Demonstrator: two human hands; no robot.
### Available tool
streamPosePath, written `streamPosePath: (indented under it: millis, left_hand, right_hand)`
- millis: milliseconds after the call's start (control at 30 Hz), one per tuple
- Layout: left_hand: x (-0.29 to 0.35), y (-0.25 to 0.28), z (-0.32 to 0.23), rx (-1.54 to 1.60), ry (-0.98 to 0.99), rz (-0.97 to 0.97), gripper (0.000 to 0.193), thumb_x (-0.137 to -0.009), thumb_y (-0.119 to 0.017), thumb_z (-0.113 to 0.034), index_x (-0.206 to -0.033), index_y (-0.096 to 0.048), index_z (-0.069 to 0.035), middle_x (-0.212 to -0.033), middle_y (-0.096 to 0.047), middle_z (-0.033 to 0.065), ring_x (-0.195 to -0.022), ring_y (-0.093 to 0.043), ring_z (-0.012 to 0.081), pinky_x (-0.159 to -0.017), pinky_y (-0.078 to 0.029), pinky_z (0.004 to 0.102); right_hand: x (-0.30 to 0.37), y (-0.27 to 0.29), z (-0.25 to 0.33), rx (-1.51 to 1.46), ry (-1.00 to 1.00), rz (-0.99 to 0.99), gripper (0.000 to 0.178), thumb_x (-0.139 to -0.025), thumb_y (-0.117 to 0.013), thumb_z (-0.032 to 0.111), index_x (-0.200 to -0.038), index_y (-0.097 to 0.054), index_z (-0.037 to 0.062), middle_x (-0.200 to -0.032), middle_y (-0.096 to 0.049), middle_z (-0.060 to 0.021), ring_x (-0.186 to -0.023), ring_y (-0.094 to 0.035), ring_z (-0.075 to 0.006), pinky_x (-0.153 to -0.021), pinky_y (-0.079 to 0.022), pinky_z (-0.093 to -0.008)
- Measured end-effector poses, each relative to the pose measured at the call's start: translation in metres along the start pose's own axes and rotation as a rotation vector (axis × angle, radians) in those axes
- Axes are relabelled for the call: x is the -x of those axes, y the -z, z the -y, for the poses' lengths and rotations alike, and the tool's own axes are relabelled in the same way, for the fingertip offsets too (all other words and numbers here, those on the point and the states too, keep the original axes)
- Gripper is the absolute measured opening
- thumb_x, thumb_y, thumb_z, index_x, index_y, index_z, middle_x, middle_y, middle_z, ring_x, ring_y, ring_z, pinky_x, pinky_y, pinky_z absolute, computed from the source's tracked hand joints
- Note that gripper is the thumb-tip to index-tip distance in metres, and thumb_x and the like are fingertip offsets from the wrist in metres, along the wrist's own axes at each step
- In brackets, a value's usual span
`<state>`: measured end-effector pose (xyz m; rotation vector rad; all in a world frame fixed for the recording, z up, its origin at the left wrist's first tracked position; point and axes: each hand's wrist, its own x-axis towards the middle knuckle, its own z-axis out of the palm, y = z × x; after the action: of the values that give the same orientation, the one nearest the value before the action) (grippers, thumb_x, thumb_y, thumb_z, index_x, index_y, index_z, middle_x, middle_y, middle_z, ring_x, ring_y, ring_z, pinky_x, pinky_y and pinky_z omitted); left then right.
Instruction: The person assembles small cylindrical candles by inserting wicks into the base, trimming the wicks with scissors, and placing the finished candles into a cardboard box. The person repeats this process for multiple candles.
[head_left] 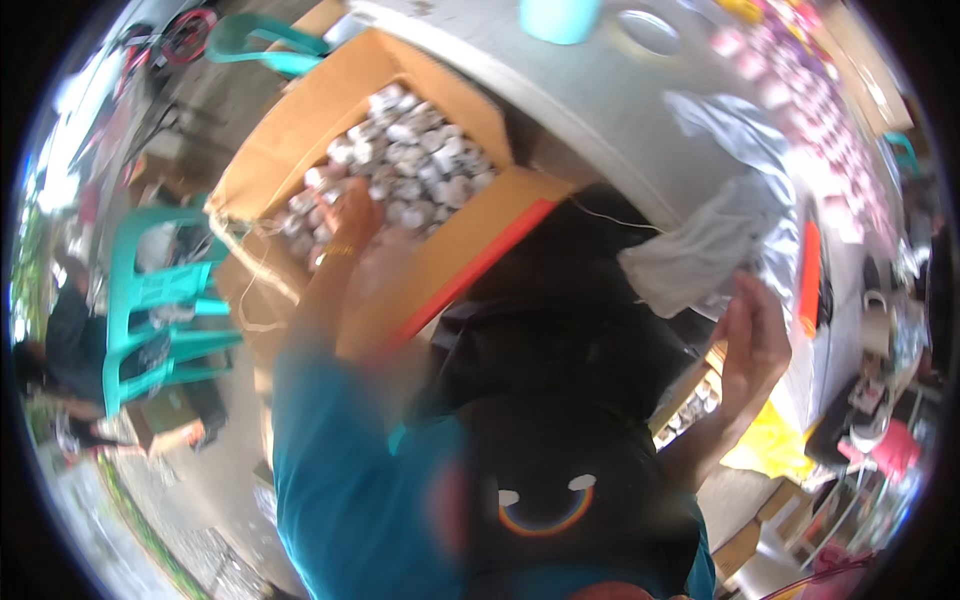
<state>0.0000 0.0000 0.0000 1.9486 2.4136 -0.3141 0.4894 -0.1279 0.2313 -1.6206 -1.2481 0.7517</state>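
Observation:
My left hand (352,215), a yellow bracelet at its wrist, reaches into an open cardboard box (275,130) of whitish garlic bulbs (410,155). Its fingers curl at the left side of the pile, around a garlic bulb (320,178); they are partly hidden and slightly blurred. On the other side, my right hand (755,335) is raised beside a pale grey cloth (695,250) at the table's edge. The fingers of that hand are loosely bent, thumb apart, and nothing shows in them.
A grey table (600,110) carries a light-blue container (558,18) and a pink patterned cloth (825,130). Teal plastic chairs (150,290) stand at left. More pale bulbs (695,410) lie below my right forearm, near a yellow bag (770,445). Black material (560,300) covers my lap.

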Motion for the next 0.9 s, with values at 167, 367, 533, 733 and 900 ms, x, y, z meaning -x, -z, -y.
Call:
streamPosePath:
  millis: [167, 367, 533, 733, 900]
  left_hand:
    - [0.000, -0.022, -0.016, -0.111, 0.089, -0.232, 0.026, -0.085, -0.053, -0.032, -0.103, -0.055, -0.014, -0.083, -0.069, 0.0093, -0.083, -0.068, 0.0291, -0.095, -0.023, 0.0736]
    - [0.036, 0.115, -0.043, 0.494, -0.096, -0.422, 0.035, -0.085, -0.063, -0.031, -0.110, -0.051, -0.012, -0.073, -0.066, 0.0117, -0.066, -0.065, 0.0353, -0.061, -0.051, 0.0435]
    - [0.125, 0.244, -0.149, 0.910, -0.668, -0.326, 0.064, -0.076, -0.073, -0.008, -0.133, -0.045, -0.012, -0.103, -0.065, 0.0130, -0.087, -0.064, 0.0228, -0.088, -0.050, 0.0404]
    - [0.144, 0.297, -0.250, 0.639, -1.586, -0.357, 0.072, -0.076, -0.074, -0.033, -0.138, -0.044, -0.012, -0.103, -0.062, 0.0072, -0.092, -0.061, 0.0263, -0.109, -0.029, 0.0563]
    - [0.104, 0.292, -0.307, 0.963, -1.539, -0.292, 0.051, -0.084, -0.067, -0.024, -0.132, -0.051, -0.014, -0.094, -0.062, 0.0129, -0.085, -0.063, 0.0284, -0.077, -0.052, 0.0391]
  right_hand:
    - [-0.002, 0.007, 0.024, 0.240, 0.226, -0.202, 0.019, -0.088, -0.060, 0.003, -0.105, -0.066, 0.0016, -0.083, -0.067, -0.0070, -0.068, -0.059, -0.0130, -0.066, -0.048, -0.0253]
    - [0.004, -0.012, 0.031, 0.260, 0.253, -0.047, 0.018, -0.086, -0.065, 0.004, -0.103, -0.067, 0.0031, -0.075, -0.065, -0.0066, -0.064, -0.059, -0.0127, -0.061, -0.048, -0.0260]
    - [0.007, -0.032, 0.033, -0.080, 0.172, 0.229, 0.049, -0.081, -0.074, 0.005, -0.126, -0.055, 0.0051, -0.064, -0.055, 0.0002, -0.058, -0.048, -0.0050, -0.053, -0.041, -0.0241]
    - [0.022, -0.010, 0.017, -0.478, 0.036, 0.084, 0.051, -0.083, -0.074, 0.013, -0.127, -0.051, 0.0014, -0.070, -0.059, -0.0008, -0.059, -0.050, -0.0057, -0.053, -0.042, -0.0222]
    - [0.026, 0.026, -0.006, -0.858, -0.033, -0.044, 0.044, -0.087, -0.067, 0.029, -0.113, -0.053, -0.0036, -0.083, -0.060, -0.0073, -0.053, -0.044, -0.0041, -0.040, -0.030, -0.0170]
